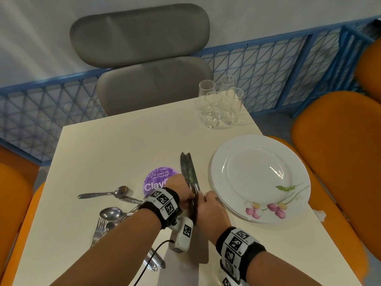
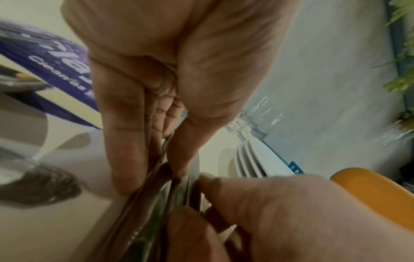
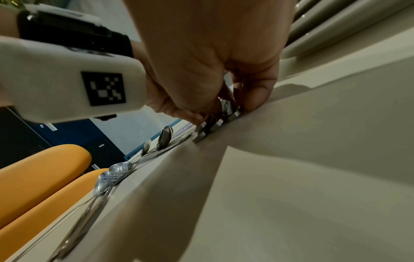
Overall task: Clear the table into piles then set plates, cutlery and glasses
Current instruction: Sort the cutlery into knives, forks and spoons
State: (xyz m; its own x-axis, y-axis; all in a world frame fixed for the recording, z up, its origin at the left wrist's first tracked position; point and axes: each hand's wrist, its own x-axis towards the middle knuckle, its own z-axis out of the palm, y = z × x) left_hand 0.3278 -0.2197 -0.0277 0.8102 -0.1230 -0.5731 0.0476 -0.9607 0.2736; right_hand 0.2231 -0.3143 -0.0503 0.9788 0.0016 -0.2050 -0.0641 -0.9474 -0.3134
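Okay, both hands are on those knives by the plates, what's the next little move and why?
Probably square the knives into one neat bundle and set them down. Left hand and right hand pinch their handles, while the plates and glasses already sit grouped.

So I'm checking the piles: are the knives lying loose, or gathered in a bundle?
Gathered. The knives lie together beside the plate stack, with the left hand and right hand gripping their handles.

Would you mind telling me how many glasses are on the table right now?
4, clustered at the table's far right corner: two at the back and two in front. All stand upright and empty; none seems hidden.
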